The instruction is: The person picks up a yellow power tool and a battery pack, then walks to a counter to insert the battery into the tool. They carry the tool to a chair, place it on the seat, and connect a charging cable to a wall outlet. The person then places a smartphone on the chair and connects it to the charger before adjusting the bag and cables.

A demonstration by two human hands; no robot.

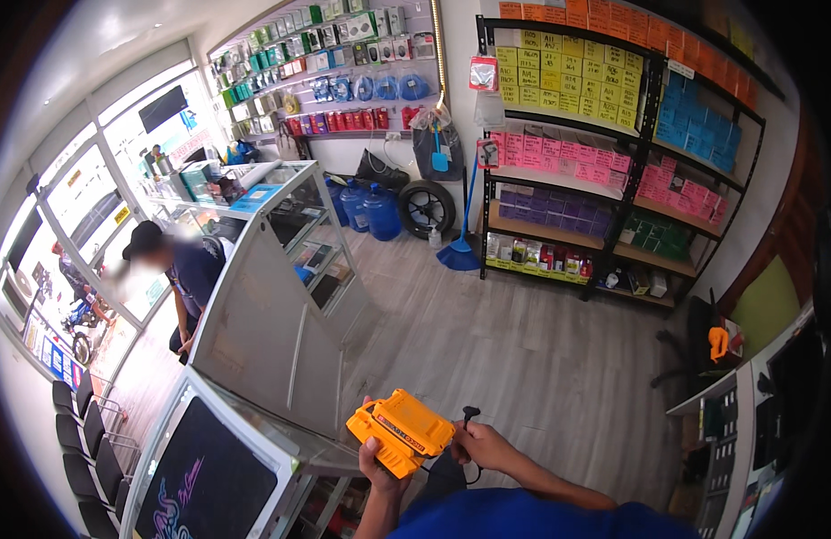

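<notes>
My left hand (377, 465) grips a chunky yellow-orange device (401, 432) with a black label, held up in front of my chest. My right hand (481, 445) sits just right of it, pinching a small black part on a thin black cable (470, 416) that hangs toward my blue shirt. Both forearms rise from the lower edge. The device hovers above the corner of a glass display counter (280, 305).
A person in a dark shirt and cap (183, 269) bends behind the counter at left. Black shelving (604, 162) with coloured boxes lines the back right wall. A tyre (427, 207), water jugs (366, 208) and a blue broom (460, 242) stand by the far wall. Black chairs (78, 422) sit lower left.
</notes>
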